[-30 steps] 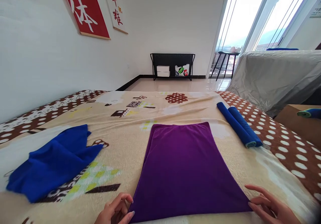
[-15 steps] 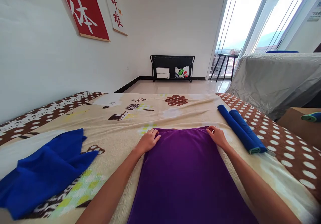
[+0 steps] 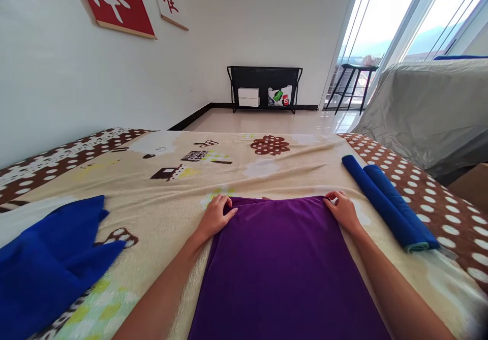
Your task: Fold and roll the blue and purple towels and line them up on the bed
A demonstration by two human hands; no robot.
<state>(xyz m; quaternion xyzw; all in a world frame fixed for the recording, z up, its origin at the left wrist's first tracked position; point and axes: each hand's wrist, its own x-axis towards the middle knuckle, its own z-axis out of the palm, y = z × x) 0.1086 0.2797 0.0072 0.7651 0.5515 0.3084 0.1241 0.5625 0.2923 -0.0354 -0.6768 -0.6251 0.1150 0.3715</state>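
Note:
A purple towel (image 3: 282, 264) lies flat in front of me on a patterned beige blanket (image 3: 183, 187). My left hand (image 3: 215, 215) rests on its far left corner, fingers curled onto the edge. At the far right corner my right hand (image 3: 343, 210) grips the edge with its fingers closed on the cloth. Both forearms reach across the towel's sides. Just right of my right hand lie two rolled blue towels (image 3: 385, 205) side by side.
A loose blue towel (image 3: 49, 264) is heaped at the left. Beyond the blanket's far edge are a tiled floor, a black rack (image 3: 265, 88) by the wall and a stool (image 3: 354, 83) at the window. A grey covered piece of furniture (image 3: 427, 106) stands at right.
Both hands went from the towel's near corners to its far corners one second ago; since half a second ago they stay there, and the view has moved forward and tilted down slightly.

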